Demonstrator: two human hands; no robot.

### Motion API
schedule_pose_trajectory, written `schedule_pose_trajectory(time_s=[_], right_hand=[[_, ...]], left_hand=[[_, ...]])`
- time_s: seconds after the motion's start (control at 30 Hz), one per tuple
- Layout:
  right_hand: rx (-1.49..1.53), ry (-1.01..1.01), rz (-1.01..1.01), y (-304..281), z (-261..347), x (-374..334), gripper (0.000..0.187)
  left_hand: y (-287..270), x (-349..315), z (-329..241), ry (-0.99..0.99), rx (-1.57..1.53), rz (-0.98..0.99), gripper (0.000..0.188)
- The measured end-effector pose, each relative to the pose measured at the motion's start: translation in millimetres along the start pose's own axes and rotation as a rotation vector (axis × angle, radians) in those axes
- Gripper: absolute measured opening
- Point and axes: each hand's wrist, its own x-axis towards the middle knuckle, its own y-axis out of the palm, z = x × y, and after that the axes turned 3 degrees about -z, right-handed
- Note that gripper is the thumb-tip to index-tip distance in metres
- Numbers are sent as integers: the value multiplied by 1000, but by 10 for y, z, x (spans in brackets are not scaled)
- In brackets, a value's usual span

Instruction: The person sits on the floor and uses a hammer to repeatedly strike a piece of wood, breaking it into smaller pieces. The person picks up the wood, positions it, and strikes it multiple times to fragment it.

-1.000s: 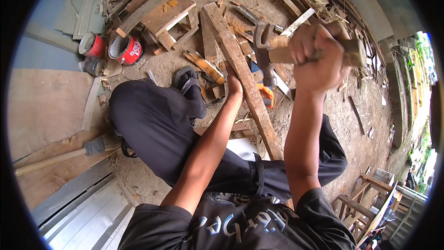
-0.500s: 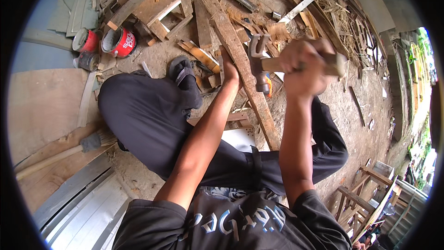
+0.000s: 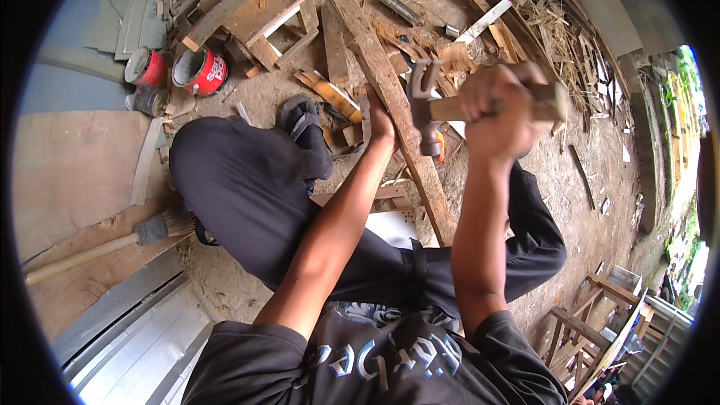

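Note:
My right hand (image 3: 496, 109) is wrapped round the wooden handle of a claw hammer (image 3: 423, 109). The hammer's metal head points left, its claw toward the far side and its striking face toward me, close to the right edge of a long rough wooden plank (image 3: 421, 174). That plank slants from the far middle down to my lap. My left hand (image 3: 380, 121) grips its left edge, the fingers partly hidden by the wood. Whether the hammer touches the plank cannot be made out.
A small wooden stool (image 3: 270, 11) stands far left, beside red paint cans (image 3: 201, 71). Offcuts and boards (image 3: 330, 94) litter the ground ahead. Wood shavings and scrap (image 3: 551, 37) pile up far right. A broom (image 3: 150, 231) lies left; a wooden frame (image 3: 581, 326) stands near right.
The whole view has shifted slightly, moving the scene a little to the right. Both hands keep their holds on the plank and the hammer, with little visible movement.

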Motion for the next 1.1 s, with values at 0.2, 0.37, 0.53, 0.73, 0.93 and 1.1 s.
schedule_pose_trajectory(time_s=[0.2, 0.37, 0.53, 0.73, 0.93, 1.1], right_hand=[[-98, -41, -112, -139, -464, -191, 15], [107, 139, -48, -169, -639, -224, 24], [-67, 247, 69, 308, -429, 361, 28], [-261, 515, 268, 796, -745, 1069, 27], [-401, 602, 362, 1164, -993, 1328, 22], [-409, 512, 334, 1336, -1154, 1448, 20]], left_hand=[[-40, 166, 148, 68, 31, -53, 82], [-107, 37, 96, 5, -25, 105, 79], [-145, 141, 186, -75, 65, 7, 77], [-95, 130, 216, 25, -7, 94, 72], [-30, 62, 243, 140, 115, 23, 73], [70, -39, 103, 130, 100, -70, 76]])
